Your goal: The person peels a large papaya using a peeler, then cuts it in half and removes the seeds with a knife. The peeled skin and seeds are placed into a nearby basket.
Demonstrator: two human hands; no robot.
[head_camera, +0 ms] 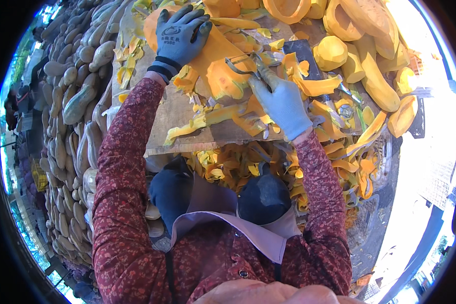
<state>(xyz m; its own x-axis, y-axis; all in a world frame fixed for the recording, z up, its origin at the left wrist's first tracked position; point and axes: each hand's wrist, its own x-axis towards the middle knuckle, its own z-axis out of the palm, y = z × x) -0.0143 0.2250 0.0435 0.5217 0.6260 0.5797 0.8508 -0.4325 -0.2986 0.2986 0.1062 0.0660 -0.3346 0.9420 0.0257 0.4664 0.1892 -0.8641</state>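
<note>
A long orange squash [214, 53], mostly peeled, lies slantwise across the wooden board [163, 125]. Some yellow-green skin shows at its rounded near end. My left hand [180, 40], in a blue-grey work glove, rests flat on the squash's upper part with the fingers spread a little. In my right hand [283, 97], also gloved, is a metal peeler [239, 65] whose curved blade is at the squash's near end. The palm side of that hand is hidden. Strips of peel [205, 121] lie about the squash.
Unpeeled squashes [79, 98] are heaped along the left. Peeled squashes [376, 78] and cut pieces are piled at the upper right. A dark flat blade [302, 57] lies among scraps on the board. Below the board's front edge, peelings [231, 163] are heaped around my knees.
</note>
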